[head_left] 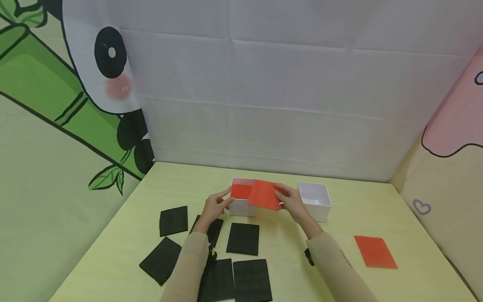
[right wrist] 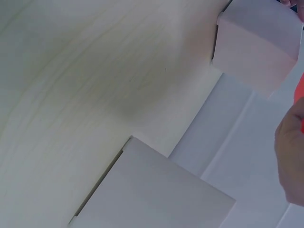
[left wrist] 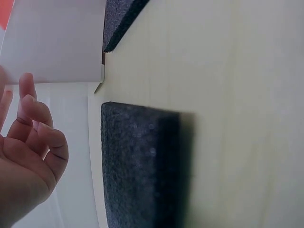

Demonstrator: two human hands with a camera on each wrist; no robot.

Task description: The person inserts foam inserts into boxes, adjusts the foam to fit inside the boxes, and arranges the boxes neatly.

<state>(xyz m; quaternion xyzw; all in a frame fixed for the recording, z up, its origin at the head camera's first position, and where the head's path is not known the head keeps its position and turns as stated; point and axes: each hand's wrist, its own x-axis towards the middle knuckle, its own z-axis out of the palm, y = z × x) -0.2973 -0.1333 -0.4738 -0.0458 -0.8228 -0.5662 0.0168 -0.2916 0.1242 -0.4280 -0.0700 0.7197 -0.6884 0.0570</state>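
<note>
In the head view, a red foam sheet point(head_left: 264, 194) is pinched by my right hand point(head_left: 292, 201) at its right edge. The sheet is tilted and overlaps the front right of the left white box point(head_left: 241, 207). More red foam point(head_left: 240, 191) shows inside that box. My left hand point(head_left: 216, 205) holds the box at its left side, thumb and forefinger on the rim. In the left wrist view, the other fingers of the left hand point(left wrist: 35, 147) are bent beside the box wall point(left wrist: 54, 42). The right wrist view shows only part of my right hand point(right wrist: 290, 152) at the edge.
A second white box point(head_left: 318, 213) stands open-topped to the right. Several black foam sheets point(head_left: 243, 239) lie at the front left, some partly under my left arm. Another red foam sheet point(head_left: 376, 251) lies far right. A pale cloth wall point(head_left: 264, 134) rises behind the table.
</note>
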